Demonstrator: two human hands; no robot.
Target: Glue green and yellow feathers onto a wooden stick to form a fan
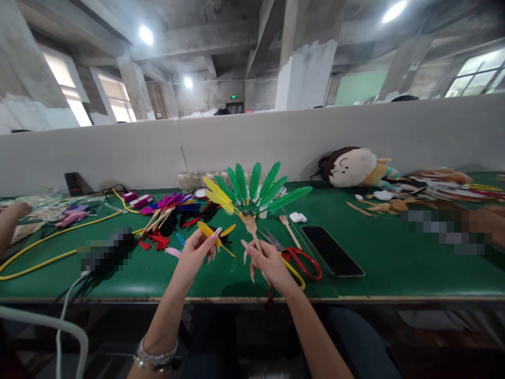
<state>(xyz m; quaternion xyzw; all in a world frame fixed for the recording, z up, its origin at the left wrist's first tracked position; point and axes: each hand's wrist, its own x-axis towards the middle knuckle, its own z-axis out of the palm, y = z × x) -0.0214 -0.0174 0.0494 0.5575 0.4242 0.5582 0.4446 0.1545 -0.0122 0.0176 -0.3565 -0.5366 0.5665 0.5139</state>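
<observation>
My right hand [268,263] is closed round the wooden handle of a feather fan [252,221], held upright over the table. Green feathers [254,181] spread from its head, with yellow feathers [219,196] on the left side. Between thumb and fingers, my left hand [199,250] pinches a yellow feather [208,233]; another small yellow feather [228,230] shows just beyond the fingers. Scissors [303,261] with red and yellow handles lie beside my right hand, partly hidden by it. A bare wooden handle [291,231] lies behind them.
A phone [333,251] lies to the right. Bundled colourful feather fans [171,208], a yellow cable [51,230] and a dark blurred block [108,250] are on the left. Glass jars [192,180] and a plush doll [355,167] stand along the partition. Other people's hands [16,211] show at both edges.
</observation>
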